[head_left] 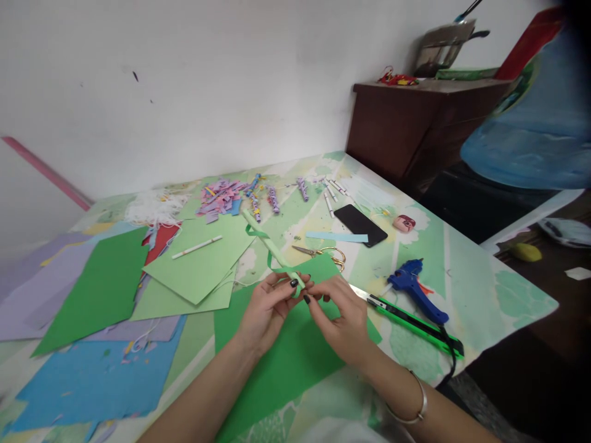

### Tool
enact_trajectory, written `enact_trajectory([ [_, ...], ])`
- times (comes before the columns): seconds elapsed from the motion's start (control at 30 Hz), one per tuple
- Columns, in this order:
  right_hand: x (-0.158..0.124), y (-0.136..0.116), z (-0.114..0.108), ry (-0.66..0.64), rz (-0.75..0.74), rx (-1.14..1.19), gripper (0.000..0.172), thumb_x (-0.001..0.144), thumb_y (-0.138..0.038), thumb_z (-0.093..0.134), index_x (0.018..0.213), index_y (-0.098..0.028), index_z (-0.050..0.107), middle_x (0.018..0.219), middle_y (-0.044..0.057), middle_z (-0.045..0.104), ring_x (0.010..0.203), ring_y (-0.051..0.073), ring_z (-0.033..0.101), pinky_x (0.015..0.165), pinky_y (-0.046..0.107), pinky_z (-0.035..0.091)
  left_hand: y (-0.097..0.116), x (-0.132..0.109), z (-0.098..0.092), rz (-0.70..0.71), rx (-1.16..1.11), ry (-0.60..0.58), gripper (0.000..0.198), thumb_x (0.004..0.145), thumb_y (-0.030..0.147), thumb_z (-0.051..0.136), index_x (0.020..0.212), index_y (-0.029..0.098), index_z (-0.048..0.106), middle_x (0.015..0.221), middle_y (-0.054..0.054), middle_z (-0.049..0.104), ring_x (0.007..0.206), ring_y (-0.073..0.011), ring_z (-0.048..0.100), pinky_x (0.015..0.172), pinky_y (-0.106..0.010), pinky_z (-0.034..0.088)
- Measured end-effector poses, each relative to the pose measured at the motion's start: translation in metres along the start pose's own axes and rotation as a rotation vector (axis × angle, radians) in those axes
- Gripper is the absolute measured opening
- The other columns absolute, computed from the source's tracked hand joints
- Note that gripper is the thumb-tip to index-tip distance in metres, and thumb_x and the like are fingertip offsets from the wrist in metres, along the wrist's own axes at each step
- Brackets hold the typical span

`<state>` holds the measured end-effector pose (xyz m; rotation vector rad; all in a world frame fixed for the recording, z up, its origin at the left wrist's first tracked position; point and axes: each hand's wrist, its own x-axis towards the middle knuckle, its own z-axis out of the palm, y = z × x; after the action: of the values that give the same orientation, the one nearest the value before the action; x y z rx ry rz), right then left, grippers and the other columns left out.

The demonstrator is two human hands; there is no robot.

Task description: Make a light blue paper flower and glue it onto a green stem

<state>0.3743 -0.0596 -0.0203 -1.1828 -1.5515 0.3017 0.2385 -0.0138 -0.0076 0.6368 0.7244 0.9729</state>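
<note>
Over green paper (286,369), holding the pale tube (273,248) in the left hand (271,306) — probably light, crushable, best pinched gently at the near end — cannot tell the right hand's (344,317) grip.

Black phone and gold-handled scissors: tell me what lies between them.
In the head view, a light blue paper strip lies between the black phone and the gold-handled scissors, its right end overlapping the phone's near edge.
</note>
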Motion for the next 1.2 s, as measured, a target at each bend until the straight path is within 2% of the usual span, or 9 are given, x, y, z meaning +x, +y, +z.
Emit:
enact_trajectory([
  [0.1,-0.003,-0.001,0.003,-0.062,0.121,0.096,0.008,0.078,-0.014,0.058,0.083,-0.019,0.061,0.069,-0.001,0.06,0.062,0.012,0.053,0.061,0.026,0.043,0.0,0.0,0.001,0.021,0.025,-0.021,0.013,0.071,0.013,0.067,0.084,0.014,0.066,0.085,-0.006,0.07,0.089,-0.0207,0.065,0.08,-0.032,0.049],
  [0.17,-0.005,-0.002,0.005,-0.074,0.149,0.156,0.009,0.076,-0.014,0.06,0.084,-0.019,0.062,0.07,-0.001,0.061,0.062,0.011,0.053,0.061,0.024,0.044,0.0,-0.001,0.002,0.021,0.054,-0.028,0.014,0.071,0.014,0.066,0.085,0.013,0.065,0.088,-0.008,0.07,0.091,-0.0217,0.064,0.081,-0.033,0.049],
  [0.33,-0.006,-0.007,0.01,-0.038,0.175,0.206,0.006,0.077,-0.015,0.059,0.08,-0.019,0.063,0.065,-0.002,0.059,0.054,0.009,0.049,0.054,0.022,0.041,0.0,-0.001,0.005,0.029,0.089,0.004,0.017,0.068,0.014,0.069,0.084,0.014,0.064,0.087,-0.007,0.071,0.087,-0.0224,0.066,0.078,-0.033,0.049],
  [0.6,-0.005,-0.008,0.013,-0.021,0.431,0.366,0.003,0.074,-0.016,0.055,0.072,-0.017,0.058,0.058,-0.003,0.051,0.049,0.008,0.042,0.046,0.02,0.036,-0.001,-0.002,0.008,0.072,0.118,0.045,0.019,0.066,0.014,0.07,0.083,0.014,0.063,0.086,-0.007,0.071,0.088,-0.0225,0.065,0.077,-0.031,0.048],
  [0.9,-0.004,-0.003,0.012,0.037,0.589,0.513,0.008,0.075,-0.024,0.058,0.073,-0.016,0.056,0.063,-0.001,0.056,0.053,0.009,0.047,0.048,0.02,0.038,-0.003,0.003,0.004,0.108,0.191,0.001,0.016,0.069,0.015,0.067,0.085,0.016,0.064,0.086,-0.006,0.071,0.082,-0.0198,0.065,0.073,-0.03,0.045],
  [1.07,-0.005,-0.003,-0.004,0.108,0.481,0.36,0.008,0.077,-0.024,0.057,0.076,-0.017,0.057,0.062,-0.001,0.056,0.055,0.01,0.05,0.051,0.021,0.041,-0.004,0.004,0.0,0.128,0.262,-0.005,0.015,0.073,0.018,0.064,0.088,0.017,0.065,0.087,-0.007,0.071,0.086,-0.0182,0.063,0.07,-0.026,0.041],
  [1.2,-0.014,0.009,-0.04,0.267,0.371,-0.085,0.007,0.077,-0.024,0.057,0.079,-0.018,0.06,0.065,0.0,0.059,0.058,0.012,0.052,0.056,0.024,0.042,-0.003,0.006,-0.002,0.135,0.29,-0.006,0.015,0.074,0.02,0.064,0.088,0.017,0.067,0.085,-0.006,0.071,0.084,-0.016,0.061,0.068,-0.024,0.04],
])
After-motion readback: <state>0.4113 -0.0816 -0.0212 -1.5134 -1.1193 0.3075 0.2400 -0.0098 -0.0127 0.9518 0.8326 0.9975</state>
